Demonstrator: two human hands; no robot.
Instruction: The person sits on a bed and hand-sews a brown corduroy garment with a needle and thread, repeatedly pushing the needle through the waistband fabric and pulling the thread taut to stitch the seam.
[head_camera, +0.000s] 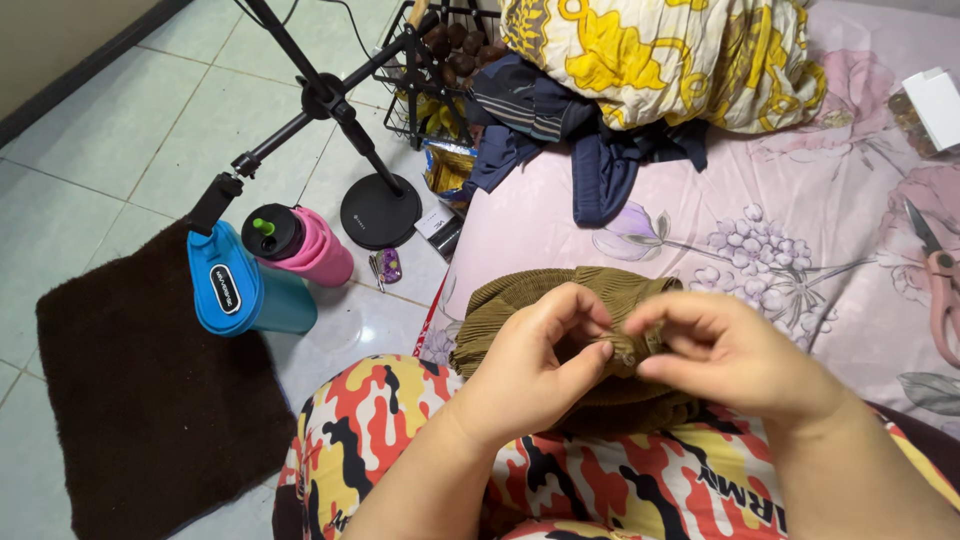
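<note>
Over the lap, at the near edge of the bed (800, 200): both hands meet on an olive ribbed garment (520, 295) that lies bunched partly on the pink flowered sheet, partly on the camouflage-print clothing (400, 420) over the knees.

Left hand (530, 365): grip narrow, thumb and forefinger pinched on a fold of the olive cloth. Right hand (725, 350): grip narrow too, fingertips pinching the same small spot from the other side. Between them sits a small pale item, perhaps a button or fastener; too small to tell. No needle or thread can be made out.

Progress, as a judgement: work on that one spot looks mid-way, the garment neither spread flat nor put aside. Pink-handled scissors (940, 290) lie untouched on the sheet, well apart to the right.

Packages and labels:
- White box (940, 105), far right corner of bed, plain.
- Blue flat-sided bottle (240, 285) on the floor, left, with a dark oval label on its face.
- Pink bottle (305, 245) with black lid, touching the blue one.
- Crinkled snack bag (447, 170), yellow and blue, on the floor under the black wire basket (420, 60).
- Small flat dark package (440, 228) beside the round stand base (380, 212).
</note>
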